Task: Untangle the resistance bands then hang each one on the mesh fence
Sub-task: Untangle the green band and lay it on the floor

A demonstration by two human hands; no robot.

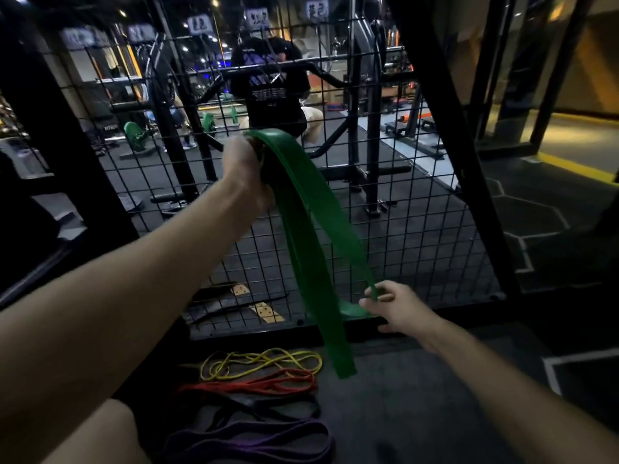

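The green resistance band (pixel 311 209) hangs in front of the mesh fence (pixel 418 229), doubled into wide flat strands. Your left hand (pixel 246 169) is raised against the mesh, its grip clenched around the band's top fold. From there the strands fall down and to the right; one loop end (pixel 341 360) dangles free just above the floor. Your right hand (pixel 395 308), lower and near the fence's bottom rail, has its grip pinching the edge of another strand between thumb and fingers.

Below the band, on the dark floor (pixel 418 396), the other bands lie in a loose pile: a thin yellow band (pixel 261 361) coiled nearest the fence, a red band (pixel 268 383) touching it, then a black band (pixel 254 405), and a purple band (pixel 268 437) nearest you.

Beyond the mesh, a person in a dark shirt (pixel 268 85) sits among gym racks, with green weight plates (pixel 134 135) to the left.
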